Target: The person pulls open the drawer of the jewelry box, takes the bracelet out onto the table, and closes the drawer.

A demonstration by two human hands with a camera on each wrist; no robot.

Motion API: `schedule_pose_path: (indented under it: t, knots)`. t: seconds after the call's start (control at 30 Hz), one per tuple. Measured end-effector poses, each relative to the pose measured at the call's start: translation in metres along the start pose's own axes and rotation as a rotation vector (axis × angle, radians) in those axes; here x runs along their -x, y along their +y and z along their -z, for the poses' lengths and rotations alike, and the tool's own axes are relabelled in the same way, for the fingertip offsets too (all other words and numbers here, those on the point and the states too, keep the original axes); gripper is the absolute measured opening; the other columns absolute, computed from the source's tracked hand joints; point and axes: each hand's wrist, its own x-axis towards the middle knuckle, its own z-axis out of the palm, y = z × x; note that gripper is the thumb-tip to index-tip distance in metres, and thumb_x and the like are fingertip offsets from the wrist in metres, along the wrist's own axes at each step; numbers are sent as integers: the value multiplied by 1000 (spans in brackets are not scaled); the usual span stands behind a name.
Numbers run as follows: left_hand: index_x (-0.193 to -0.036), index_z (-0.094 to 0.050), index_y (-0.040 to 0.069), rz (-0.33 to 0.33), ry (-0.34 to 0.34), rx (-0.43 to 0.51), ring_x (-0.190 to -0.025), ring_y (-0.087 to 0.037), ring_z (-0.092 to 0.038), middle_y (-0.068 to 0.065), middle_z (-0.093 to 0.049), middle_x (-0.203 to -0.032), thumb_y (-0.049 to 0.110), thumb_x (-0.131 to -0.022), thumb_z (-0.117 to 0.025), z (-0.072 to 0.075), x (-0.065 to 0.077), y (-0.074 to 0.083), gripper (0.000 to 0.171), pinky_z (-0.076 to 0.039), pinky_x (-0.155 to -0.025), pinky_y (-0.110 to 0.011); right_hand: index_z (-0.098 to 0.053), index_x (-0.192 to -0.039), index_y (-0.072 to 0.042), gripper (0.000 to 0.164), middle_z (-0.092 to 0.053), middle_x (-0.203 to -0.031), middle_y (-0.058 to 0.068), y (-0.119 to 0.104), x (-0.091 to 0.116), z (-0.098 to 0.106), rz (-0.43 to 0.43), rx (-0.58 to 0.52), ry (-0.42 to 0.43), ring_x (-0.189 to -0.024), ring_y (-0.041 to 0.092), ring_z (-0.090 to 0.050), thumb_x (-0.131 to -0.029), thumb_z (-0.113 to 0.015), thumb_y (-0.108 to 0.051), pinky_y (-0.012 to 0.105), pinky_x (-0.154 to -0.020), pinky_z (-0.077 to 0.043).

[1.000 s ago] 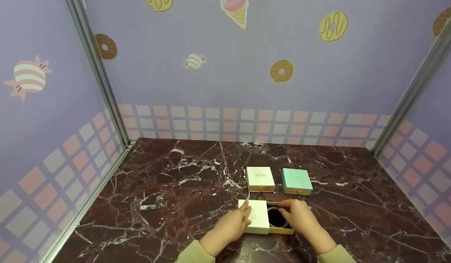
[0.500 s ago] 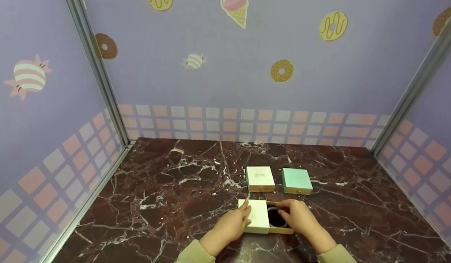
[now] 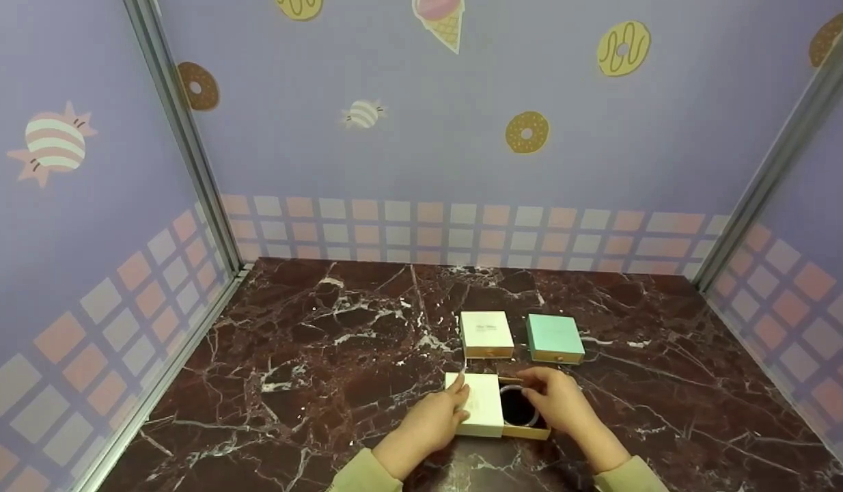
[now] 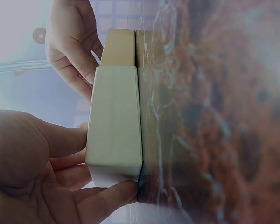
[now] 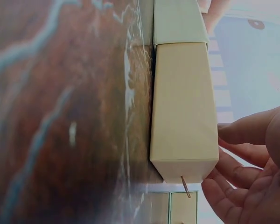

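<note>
A cream-white drawer box (image 3: 481, 406) lies on the table in the head view, its gold-sided drawer (image 3: 527, 432) slid partway out to the right. In the drawer's dark inside sits a pale round bangle (image 3: 514, 387). My left hand (image 3: 428, 418) grips the box's sleeve at its left end; the left wrist view shows the thumb on top and fingers round the end. My right hand (image 3: 561, 402) is curled over the drawer's far right part, thumb and forefinger at the bangle's rim, seeming to pinch it. The right wrist view shows the drawer's small pull tab (image 5: 185, 187) but hides the bangle.
Behind the worked box stand another cream-white box (image 3: 486, 333) and a mint-green box (image 3: 555, 337), both with gold fronts. Dark red marbled tabletop (image 3: 312, 383) extends to the left. Patterned lilac panels (image 3: 421, 150) rise behind and at both sides.
My right hand has shifted slightly up and right over the drawer, and more of the bangle's rim shows. The left hand and the sleeve have stayed in place.
</note>
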Motion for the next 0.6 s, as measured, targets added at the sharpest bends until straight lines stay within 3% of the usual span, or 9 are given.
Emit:
schedule_pose_path:
  t: [0.3, 0.6]
  knots:
    - [-147, -56, 5, 2, -6, 21, -133, -35, -61, -12, -44, -162, 21, -99, -66, 2, 1, 2, 52, -53, -110, -45, -76, -115, -3, 31, -77, -95, 7, -1, 0, 2, -24, -4, 0, -83, 22, -73, -85, -75, 8, 39, -73, -62]
    - [-145, -59, 6, -1, 28, -24, -129, -36, -64, -11, -49, -159, 23, -98, -68, 2, 2, 2, 50, -55, -108, -46, -81, -106, -7, 25, -80, -100, 9, -2, 0, 3, -48, 54, -9, -83, 18, -71, -88, -69, 5, 35, -69, -56]
